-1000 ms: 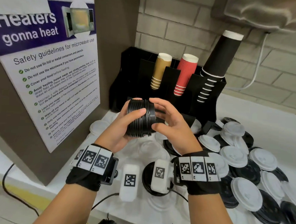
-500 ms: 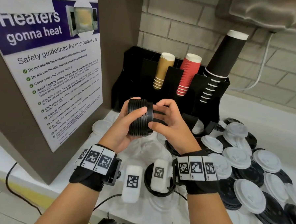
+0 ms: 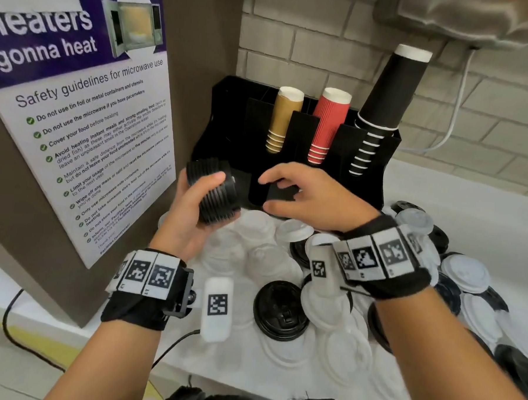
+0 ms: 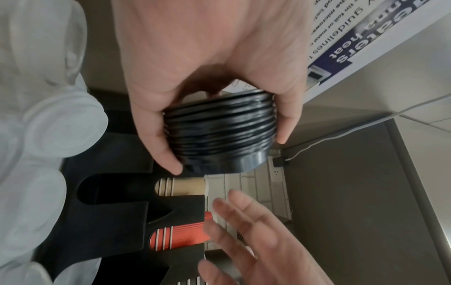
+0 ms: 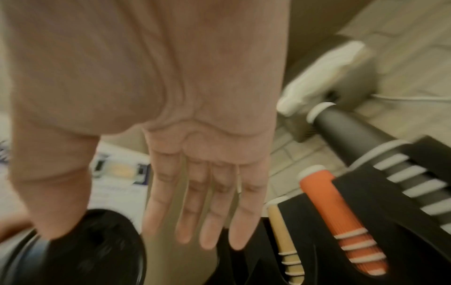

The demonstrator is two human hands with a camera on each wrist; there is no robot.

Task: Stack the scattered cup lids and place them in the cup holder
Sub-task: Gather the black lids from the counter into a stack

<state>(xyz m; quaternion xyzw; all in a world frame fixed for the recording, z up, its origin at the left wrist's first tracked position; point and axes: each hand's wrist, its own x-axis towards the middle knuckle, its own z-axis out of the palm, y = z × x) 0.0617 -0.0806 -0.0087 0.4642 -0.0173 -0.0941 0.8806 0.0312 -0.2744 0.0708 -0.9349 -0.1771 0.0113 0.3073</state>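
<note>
A left hand (image 3: 192, 208) is gripping a ribbed stack of black lids (image 3: 214, 192), lying sideways, its long axis tilting toward the black cup holder (image 3: 229, 130) just behind. The right hand (image 3: 312, 196) is hovering beside it, fingers spread, holding nothing.

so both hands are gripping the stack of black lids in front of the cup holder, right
Not quite. Only the left hand grips the stack of black lids in front of the cup holder. The right hand is off it, fingers straight and holding nothing. The head view shows the gap between them, and the right wrist view shows the empty palm.
</note>
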